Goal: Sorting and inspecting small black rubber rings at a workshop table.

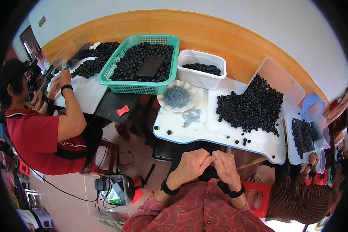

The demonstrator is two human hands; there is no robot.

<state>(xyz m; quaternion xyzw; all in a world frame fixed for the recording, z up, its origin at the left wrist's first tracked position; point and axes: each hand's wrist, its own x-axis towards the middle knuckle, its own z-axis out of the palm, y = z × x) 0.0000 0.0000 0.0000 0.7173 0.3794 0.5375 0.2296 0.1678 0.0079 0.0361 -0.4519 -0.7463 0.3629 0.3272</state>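
Observation:
My left hand (193, 162) and my right hand (226, 167) meet above my lap, just off the near edge of the white table (181, 125). Fingers on both are curled into a pinch, thumbs and fingertips close together. Whatever they hold is hidden by the fingers. On the table to the right lies a heap of small black round parts (251, 108), spilling from a tipped clear plastic bin (288, 83). A scalloped pale dish (189, 103) at the left holds many small grey translucent pieces (176, 96), and more lie loose beside it (191, 117).
Behind stand a green basket (169, 83) of black parts with a dark phone-like slab (150, 66) on top, and a white tub (199, 80). People work at left (42, 135) and right (305, 193). A clear bin with cables (112, 193) sits on the floor.

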